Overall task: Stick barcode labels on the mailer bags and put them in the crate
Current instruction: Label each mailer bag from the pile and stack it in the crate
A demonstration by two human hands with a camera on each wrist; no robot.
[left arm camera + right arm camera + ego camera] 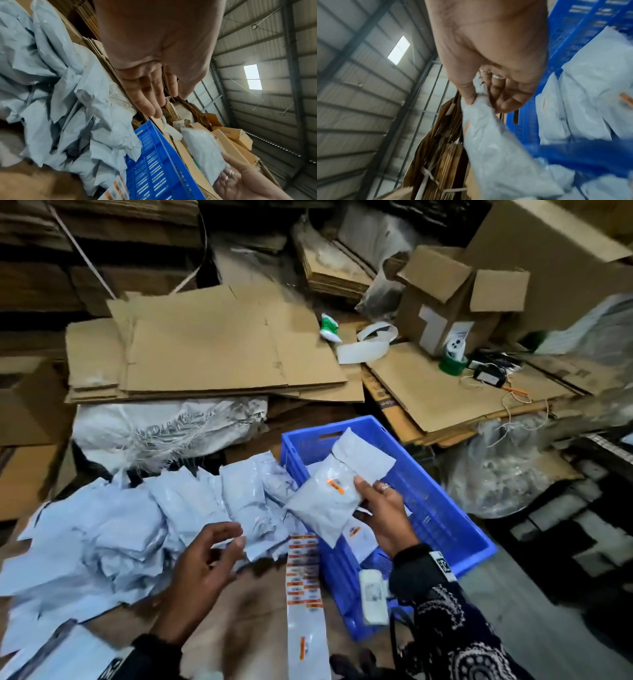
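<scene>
The crate (pixel 442 508) was bright blue with slotted walls. The mailer bags (pixel 113 529) were pale grey-blue. The label strip (pixel 305 573) carried orange-and-white barcode labels. The sleeve (pixel 455 631) was black with a white paisley pattern. The flattened cardboard (pixel 205 354) was brown.

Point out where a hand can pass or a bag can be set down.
Free: the far right end of the blue crate, its floor showing beyond the right hand holding a labelled mailer bag; and brown cardboard between the left hand and label strip. Crowded: the unlabelled bag pile at left.
</scene>
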